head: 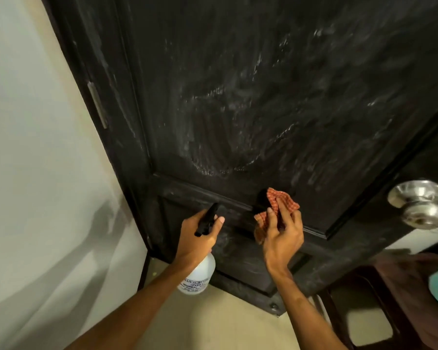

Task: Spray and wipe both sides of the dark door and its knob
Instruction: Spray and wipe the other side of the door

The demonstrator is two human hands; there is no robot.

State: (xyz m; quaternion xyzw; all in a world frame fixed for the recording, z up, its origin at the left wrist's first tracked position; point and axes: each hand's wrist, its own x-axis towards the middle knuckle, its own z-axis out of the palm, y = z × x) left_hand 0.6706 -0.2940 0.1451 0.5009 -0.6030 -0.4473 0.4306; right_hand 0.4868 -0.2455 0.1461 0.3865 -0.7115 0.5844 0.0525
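Watching through the head cam here. The left hand point(200, 236) is gripping the bottle point(199, 276) by its black trigger head, fingers curled round it, nozzle aiming at the lower part of the door point(263, 84). The right hand point(283, 236) is holding a bunched orange cloth point(281, 200), fingers curled into it, and pressing it on the moulding between the top and bottom panels. The top panel is showing wet whitish streaks all over, so I'm guessing we're working down this face and the bottom panel is the bit in hand.

Tips, imo: I'm leaning toward short bursts low down and wiping right after, since runoff is probably going to pool in that moulding groove. Opening the cloth out flatter would be covering more per pass; bunched like this it's only touching a small patch. Long overlapping strokes should be clearing those streaks better than swirls.

The knob point(419, 203) is sitting at the door's right edge, well apart from both hands. The other face isn't showing, so I can't tell its state.
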